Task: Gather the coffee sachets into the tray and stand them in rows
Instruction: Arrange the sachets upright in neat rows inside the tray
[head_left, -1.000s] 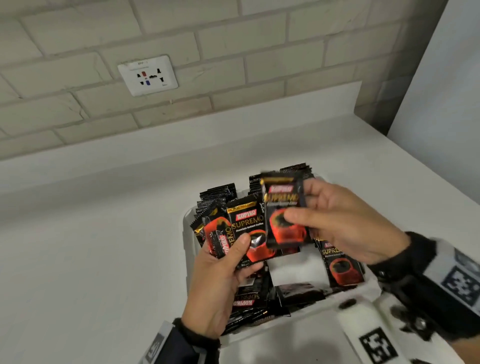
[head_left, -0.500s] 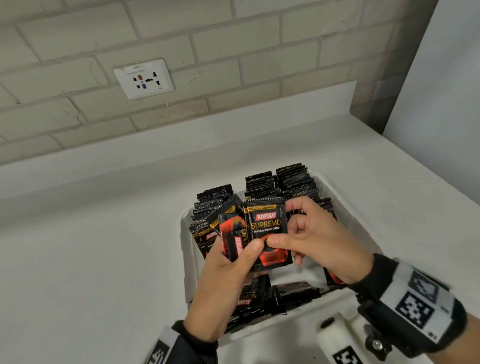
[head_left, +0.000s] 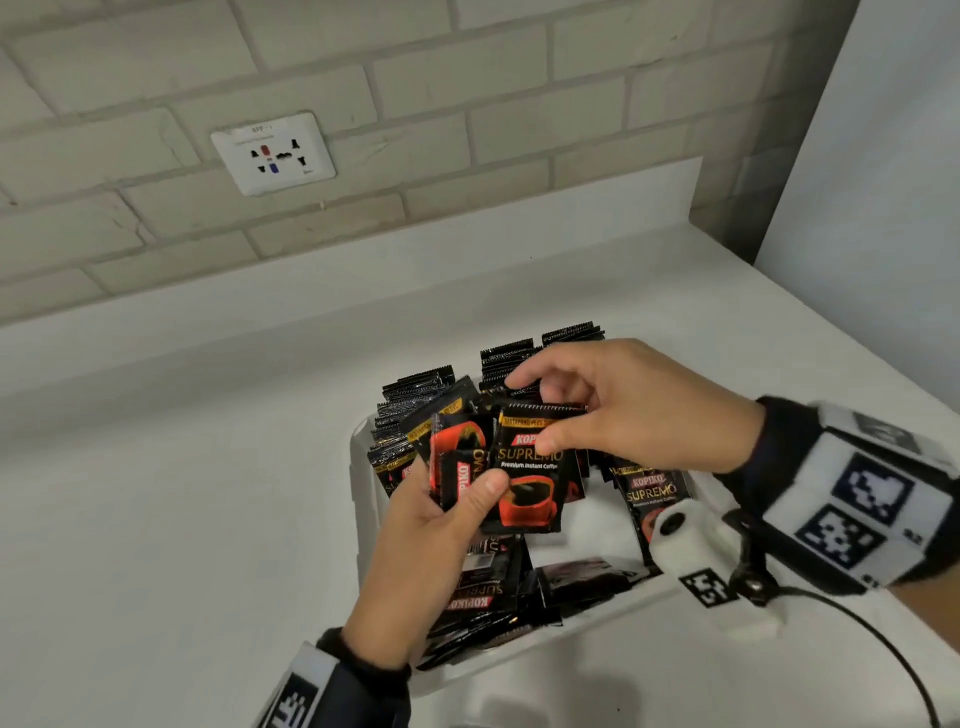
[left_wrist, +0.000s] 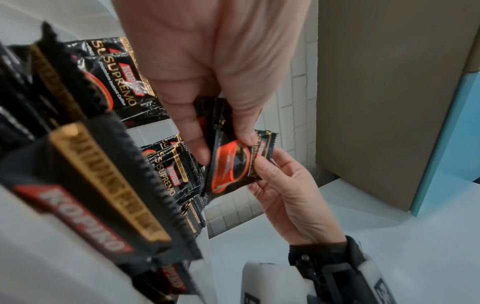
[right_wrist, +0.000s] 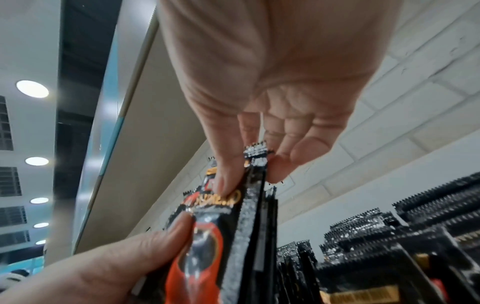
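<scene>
A white tray (head_left: 358, 499) on the counter holds black coffee sachets. Rows of them (head_left: 506, 358) stand on edge at the far end. Others lie loose (head_left: 483, 597) at the near end. Above the tray, my left hand (head_left: 470, 506) grips a small bundle of sachets (head_left: 457, 452), thumb across the front. My right hand (head_left: 540, 421) pinches the top edge of the front sachet (head_left: 530, 493) of that bundle. The left wrist view shows both hands (left_wrist: 262, 164) on the bundle (left_wrist: 231, 166). In the right wrist view, thumb and finger (right_wrist: 246, 170) pinch the sachet's serrated top.
One sachet (head_left: 652, 493) leans at the tray's right side. The white counter (head_left: 182, 493) spreads left of the tray. Behind it is a brick wall with a socket (head_left: 272, 153). A white panel (head_left: 883, 208) rises at the right.
My right hand brought its single sachet down and left against the bundle in my left hand. It now pinches that sachet by the top edge.
</scene>
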